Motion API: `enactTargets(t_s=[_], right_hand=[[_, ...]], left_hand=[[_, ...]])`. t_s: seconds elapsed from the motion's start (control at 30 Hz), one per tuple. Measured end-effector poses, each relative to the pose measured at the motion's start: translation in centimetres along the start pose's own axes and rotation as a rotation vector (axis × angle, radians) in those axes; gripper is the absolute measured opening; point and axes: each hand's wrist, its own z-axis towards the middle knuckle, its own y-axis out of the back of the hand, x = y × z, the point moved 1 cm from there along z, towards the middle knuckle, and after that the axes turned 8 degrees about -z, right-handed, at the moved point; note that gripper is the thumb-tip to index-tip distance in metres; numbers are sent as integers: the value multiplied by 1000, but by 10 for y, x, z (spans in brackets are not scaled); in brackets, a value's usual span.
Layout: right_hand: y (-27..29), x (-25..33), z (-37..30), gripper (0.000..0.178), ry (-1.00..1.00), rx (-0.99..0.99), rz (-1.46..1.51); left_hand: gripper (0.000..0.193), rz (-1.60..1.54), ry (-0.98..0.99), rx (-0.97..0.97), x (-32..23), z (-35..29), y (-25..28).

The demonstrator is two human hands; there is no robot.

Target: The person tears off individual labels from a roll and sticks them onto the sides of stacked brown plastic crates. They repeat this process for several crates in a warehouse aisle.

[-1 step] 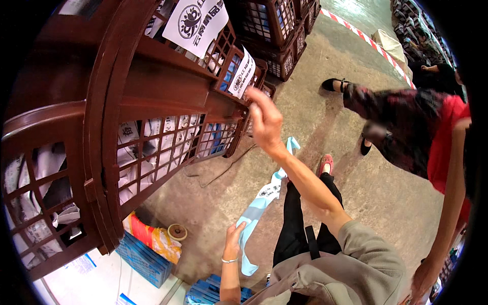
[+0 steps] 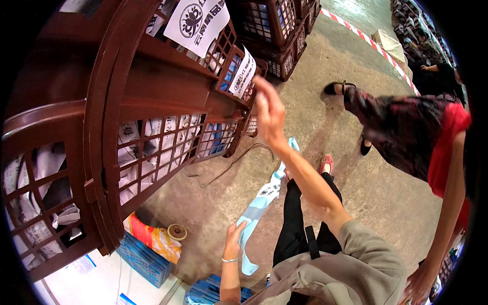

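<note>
The right hand (image 2: pixel 270 114), loosely open and seemingly empty, has edged off the white paper label (image 2: pixel 243 73), leaving it on the brown crate (image 2: pixel 223 76), upper centre; the left hand (image 2: pixel 233 240) grips a light-blue strip (image 2: pixel 254 207), lower centre.

Smooth, glossy plastic on crates (image 2: pixel 162 99); matt paper on labels (image 2: pixel 198 25). Smooth surface on strip (image 2: pixel 254 208), paper or plastic unclear.

Light-blue strip (image 2: pixel 254 207): long, limp, with a white printed section; gripped along its length by the left hand (image 2: pixel 233 239) — near end dangling, far portion twisted. White printed sheet (image 2: pixel 242 75): tilted, on the brown crate's (image 2: pixel 226 94) side — foot near its lower edge.
</note>
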Motion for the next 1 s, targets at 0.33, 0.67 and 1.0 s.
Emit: enactTargets(t_s=[0.33,0.67,1.0], right_hand=[[-5,-42,71,46,20,248,-237],[144,0,-89,63,-461,1628,-27],[211,86,-49,19,-425,1585,210]], left_hand=[[21,-16,-154,27,-55,-36,-64],[19,263,-269,500,-112,-87,-87],[54,971,-911,758,-142,-92,-138]])
